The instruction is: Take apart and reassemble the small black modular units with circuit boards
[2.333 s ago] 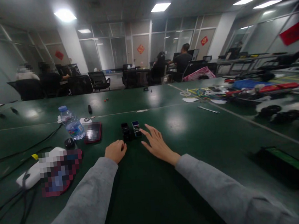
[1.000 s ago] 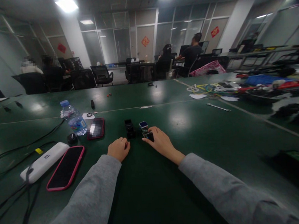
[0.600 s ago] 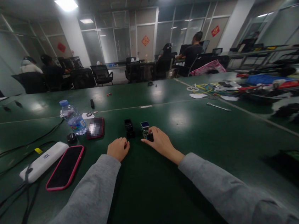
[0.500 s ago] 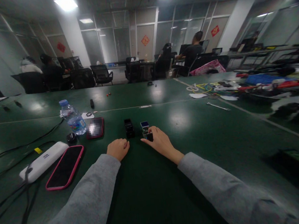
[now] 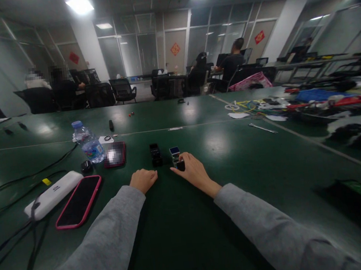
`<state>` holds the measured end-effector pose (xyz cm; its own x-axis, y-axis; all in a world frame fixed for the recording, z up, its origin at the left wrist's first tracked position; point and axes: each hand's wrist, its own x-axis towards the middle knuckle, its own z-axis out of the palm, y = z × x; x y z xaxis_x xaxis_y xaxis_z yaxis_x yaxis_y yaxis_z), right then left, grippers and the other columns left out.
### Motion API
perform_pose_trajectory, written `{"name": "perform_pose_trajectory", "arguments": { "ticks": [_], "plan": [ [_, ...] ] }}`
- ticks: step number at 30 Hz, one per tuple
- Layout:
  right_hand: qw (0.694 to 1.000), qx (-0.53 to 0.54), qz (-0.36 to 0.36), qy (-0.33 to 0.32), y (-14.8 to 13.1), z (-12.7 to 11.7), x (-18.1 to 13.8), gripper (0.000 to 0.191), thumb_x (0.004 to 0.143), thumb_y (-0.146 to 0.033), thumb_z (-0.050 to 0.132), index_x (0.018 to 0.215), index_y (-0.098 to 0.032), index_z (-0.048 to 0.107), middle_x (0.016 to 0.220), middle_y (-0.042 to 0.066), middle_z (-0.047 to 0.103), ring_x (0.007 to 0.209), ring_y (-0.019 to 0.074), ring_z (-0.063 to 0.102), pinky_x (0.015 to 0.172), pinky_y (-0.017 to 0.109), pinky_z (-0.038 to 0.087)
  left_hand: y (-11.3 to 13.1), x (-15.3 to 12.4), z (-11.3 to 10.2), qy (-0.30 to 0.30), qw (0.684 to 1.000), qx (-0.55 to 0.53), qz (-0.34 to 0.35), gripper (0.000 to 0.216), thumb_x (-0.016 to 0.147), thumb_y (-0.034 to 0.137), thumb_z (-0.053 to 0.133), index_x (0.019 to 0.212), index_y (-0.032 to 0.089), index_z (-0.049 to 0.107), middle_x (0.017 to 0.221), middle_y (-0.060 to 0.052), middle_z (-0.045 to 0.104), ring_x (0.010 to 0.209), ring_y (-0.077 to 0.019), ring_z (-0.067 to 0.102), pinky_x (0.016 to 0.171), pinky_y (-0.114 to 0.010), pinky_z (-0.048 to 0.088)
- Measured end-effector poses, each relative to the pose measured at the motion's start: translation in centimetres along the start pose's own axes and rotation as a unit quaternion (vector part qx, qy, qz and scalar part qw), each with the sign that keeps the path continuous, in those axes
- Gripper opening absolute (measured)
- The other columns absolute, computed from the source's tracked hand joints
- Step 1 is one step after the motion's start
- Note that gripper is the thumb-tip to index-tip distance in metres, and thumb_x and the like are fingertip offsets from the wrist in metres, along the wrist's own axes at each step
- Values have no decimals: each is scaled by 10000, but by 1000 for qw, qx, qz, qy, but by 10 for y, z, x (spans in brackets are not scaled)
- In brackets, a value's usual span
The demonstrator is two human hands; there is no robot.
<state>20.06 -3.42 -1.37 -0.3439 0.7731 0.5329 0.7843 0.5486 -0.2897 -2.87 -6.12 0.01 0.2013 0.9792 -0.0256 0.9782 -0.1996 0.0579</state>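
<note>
My left hand (image 5: 143,180) rests on the green table with its fingers curled in and nothing showing in them. Just beyond its fingertips stands a small black box-shaped holder (image 5: 155,155). To the right of that, my right hand (image 5: 192,170) grips a small electronic module between thumb and fingers. The module (image 5: 174,151) has a dark square screen framed in white on top. A black square part (image 5: 180,166) shows at its near end, between thumb and index finger. My fingers cover its right side.
On the left lie a pink-rimmed phone (image 5: 79,202), a white power bank (image 5: 54,195) with black cables, a water bottle (image 5: 88,142) and a dark red-edged device (image 5: 122,153). A wrench (image 5: 263,128) and heaped cables (image 5: 254,105) lie on the right. People sit at desks behind.
My left hand has shifted very slightly, its index finger reaching a little further right. The right hand and the module stay in place.
</note>
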Motion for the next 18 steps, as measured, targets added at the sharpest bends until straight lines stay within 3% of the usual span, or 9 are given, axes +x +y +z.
{"name": "perform_pose_trajectory", "arguments": {
  "ticks": [18],
  "plan": [
    [1000,16,20,0,4,4,1,431,827,-540,641,984,-177,470,932,70,562,788,201,564,662,328,479,-2,5,2,6,1000,15,14,501,951,468,269,896,267,724,841,-47,711,752,-185,660,646,-272,456]
  ]
}}
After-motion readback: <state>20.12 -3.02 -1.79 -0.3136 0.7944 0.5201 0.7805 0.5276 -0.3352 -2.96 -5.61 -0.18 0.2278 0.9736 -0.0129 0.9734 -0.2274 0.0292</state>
